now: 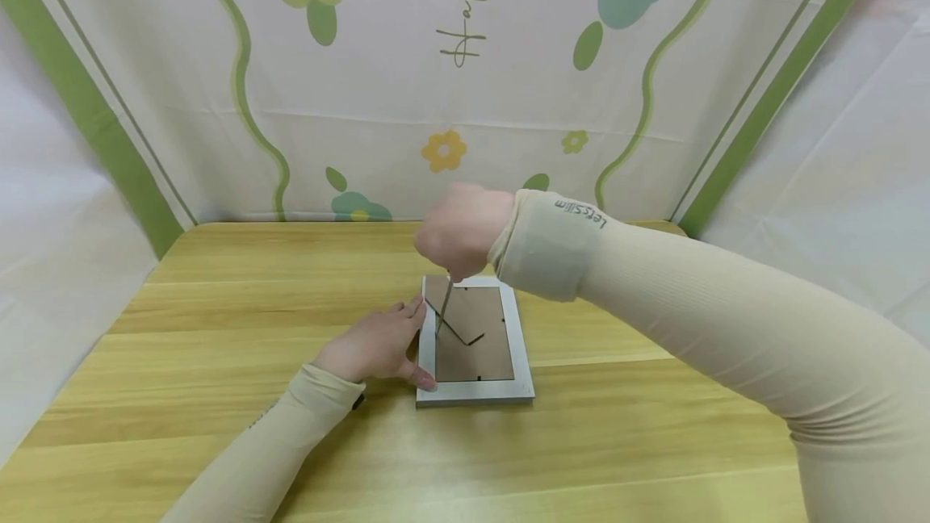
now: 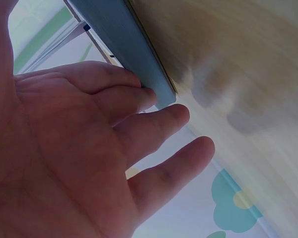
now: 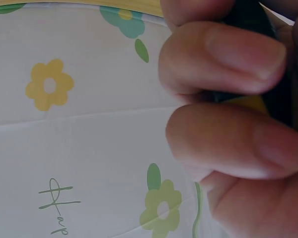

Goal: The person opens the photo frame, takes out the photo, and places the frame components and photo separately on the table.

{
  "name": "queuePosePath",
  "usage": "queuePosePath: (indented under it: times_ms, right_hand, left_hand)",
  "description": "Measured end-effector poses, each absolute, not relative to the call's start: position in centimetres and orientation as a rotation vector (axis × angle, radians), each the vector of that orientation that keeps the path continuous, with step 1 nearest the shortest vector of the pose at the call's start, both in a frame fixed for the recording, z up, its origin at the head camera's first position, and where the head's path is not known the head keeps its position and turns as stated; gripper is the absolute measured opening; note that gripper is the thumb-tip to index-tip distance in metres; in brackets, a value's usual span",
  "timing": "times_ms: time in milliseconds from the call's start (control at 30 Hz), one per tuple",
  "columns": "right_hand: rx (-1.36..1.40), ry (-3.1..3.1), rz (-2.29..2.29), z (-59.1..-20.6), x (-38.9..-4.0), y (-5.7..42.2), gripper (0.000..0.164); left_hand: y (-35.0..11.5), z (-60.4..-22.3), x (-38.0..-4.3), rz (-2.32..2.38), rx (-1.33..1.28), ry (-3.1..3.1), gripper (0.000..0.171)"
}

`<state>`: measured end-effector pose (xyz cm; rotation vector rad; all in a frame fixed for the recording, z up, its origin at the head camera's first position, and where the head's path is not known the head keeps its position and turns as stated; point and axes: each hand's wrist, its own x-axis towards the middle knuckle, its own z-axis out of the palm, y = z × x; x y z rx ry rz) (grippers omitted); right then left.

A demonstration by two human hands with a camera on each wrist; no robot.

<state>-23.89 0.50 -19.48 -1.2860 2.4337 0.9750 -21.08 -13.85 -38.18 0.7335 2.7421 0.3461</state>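
Note:
A white picture frame [image 1: 521, 353] lies on the table with its brown backing board [image 1: 475, 361] facing up. Small dark tabs sit along the board's edges. My left hand [image 1: 379, 343] rests against the frame's left side, its thumb on the near left corner; in the left wrist view the fingers stretch out beside the frame's edge [image 2: 134, 49]. Above the far part of the frame, my right hand [image 1: 465, 228] grips a screwdriver [image 1: 445, 303] by its handle. The metal shaft slants down to the board's left edge. Curled fingers cover most of the dark and yellow handle [image 3: 251, 102].
The frame lies on a wooden table [image 1: 617, 426]. Behind it hangs a white cloth [image 1: 392, 87] printed with flowers and lettering. A dark bent line [image 1: 475, 339] shows on the backing board; I cannot tell whether it is a slot or a loose piece.

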Motion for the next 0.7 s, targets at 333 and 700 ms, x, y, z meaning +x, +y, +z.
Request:
queuePosePath:
  times_ms: [333,700]
  right_hand:
    - [-1.263,2.441,0.997,-19.4,-23.5,-0.4,0.013]
    - [-1.249,2.44,1.03,-19.4,-23.4,-0.7,0.011]
  left_hand:
    - [-14.0,-38.3,-21.1,0.375,0.72,2.738,0.119]
    - [-13.8,-38.3,-21.2,0.39,0.709,2.733,0.119]
